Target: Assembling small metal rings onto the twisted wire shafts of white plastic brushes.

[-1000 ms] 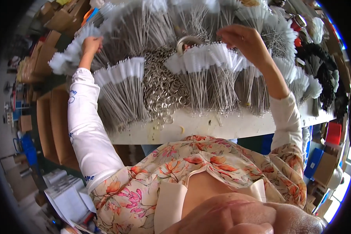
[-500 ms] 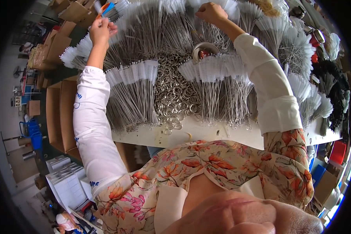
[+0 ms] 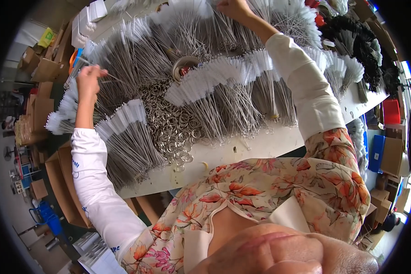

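My left hand is closed, slightly blurred, over the left end of the brush piles. A thin wire-stemmed brush appears to pass through its fingers. My right arm reaches across to the far side, where my right hand is cut by the upper edge. Its fingers are drawn together over the white-bristled brushes; whatever they grip is hidden. Between the hands lie more brushes in rows, their wire stems toward me. A heap of metal rings spreads between the near bundles, with a round bowl behind it.
The white table has a near edge in front of my body. Black-bristled brushes are piled at the far right. White boxes stand at the far left, and an open cardboard box is beside the table on the left.
The whole view has turned, so the table now slants. My left hand has moved away from the orange and blue thing at the far left; my right hand stays at the far brushes.
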`<state>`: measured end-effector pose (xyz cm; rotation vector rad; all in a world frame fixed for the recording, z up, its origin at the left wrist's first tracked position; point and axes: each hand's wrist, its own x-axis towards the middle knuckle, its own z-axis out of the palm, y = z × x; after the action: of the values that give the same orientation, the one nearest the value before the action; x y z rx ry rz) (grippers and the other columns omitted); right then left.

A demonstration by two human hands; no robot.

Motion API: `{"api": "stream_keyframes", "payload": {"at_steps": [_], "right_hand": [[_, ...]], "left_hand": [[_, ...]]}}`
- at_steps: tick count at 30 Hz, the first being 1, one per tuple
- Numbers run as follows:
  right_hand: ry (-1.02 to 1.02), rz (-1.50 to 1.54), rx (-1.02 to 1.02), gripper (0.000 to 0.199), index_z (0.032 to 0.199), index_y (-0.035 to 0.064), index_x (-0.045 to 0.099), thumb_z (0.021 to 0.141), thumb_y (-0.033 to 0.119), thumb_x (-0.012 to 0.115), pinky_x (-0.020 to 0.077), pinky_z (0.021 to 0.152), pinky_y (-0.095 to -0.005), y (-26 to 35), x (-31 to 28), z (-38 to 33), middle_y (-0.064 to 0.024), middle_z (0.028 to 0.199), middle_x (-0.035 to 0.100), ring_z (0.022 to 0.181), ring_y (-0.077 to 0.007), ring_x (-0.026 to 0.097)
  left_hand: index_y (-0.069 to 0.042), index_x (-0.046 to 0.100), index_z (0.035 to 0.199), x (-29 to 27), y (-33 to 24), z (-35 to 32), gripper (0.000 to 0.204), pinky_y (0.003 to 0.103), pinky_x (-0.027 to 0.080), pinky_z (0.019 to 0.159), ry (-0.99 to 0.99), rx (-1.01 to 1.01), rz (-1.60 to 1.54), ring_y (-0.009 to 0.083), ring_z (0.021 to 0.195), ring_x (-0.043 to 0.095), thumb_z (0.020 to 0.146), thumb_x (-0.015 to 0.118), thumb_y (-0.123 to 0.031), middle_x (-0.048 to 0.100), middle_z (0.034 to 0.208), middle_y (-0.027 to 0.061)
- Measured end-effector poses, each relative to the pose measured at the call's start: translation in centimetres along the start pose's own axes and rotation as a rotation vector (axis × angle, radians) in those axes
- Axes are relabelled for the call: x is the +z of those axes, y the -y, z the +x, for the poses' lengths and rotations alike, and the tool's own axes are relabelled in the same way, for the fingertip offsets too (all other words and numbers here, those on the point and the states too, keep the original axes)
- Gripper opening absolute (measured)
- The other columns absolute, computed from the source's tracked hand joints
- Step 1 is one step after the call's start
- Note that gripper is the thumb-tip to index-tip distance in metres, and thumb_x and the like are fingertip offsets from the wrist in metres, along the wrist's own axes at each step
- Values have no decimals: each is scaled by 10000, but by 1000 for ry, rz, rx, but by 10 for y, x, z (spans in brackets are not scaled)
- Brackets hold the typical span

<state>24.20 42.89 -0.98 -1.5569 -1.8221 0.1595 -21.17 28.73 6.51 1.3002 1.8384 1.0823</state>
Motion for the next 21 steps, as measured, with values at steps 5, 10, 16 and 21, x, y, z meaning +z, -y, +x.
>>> {"api": "stream_keyframes", "payload": {"at_steps": [5,10,16,21], "right_hand": [[204,5,206,204,748,64,684,653,237,633,507,634,-400,35,-19,-27,-150,711,652,702,-305,643],[-100,277,39,199,723,7,639,693,202,613,476,653,-426,25,-28,-3,-182,719,635,680,-347,612],[-411,-779,-424,113,763,116,658,678,183,627,491,598,-343,-98,-157,76,-65,842,638,758,-211,620],[68,-1240,-32,360,916,56,655,656,301,703,491,746,-390,-159,-148,32,-169,1029,610,882,-295,604]], "left_hand": [[-17,579,1065,-23,-57,-47,243,165,242,400,-123,333,-186,0,501,338,909,540,-199,555,773,-5],[-22,539,1188,-19,-64,-139,297,140,230,408,-3,309,-80,-16,533,342,937,494,-174,474,752,-39],[30,531,1156,-48,-61,-234,326,149,190,375,-51,175,-164,-8,488,294,972,420,-215,435,723,-25],[57,555,1098,-52,-3,-261,355,153,175,376,-58,-48,-359,-1,477,278,965,444,-252,440,701,-21]]}}
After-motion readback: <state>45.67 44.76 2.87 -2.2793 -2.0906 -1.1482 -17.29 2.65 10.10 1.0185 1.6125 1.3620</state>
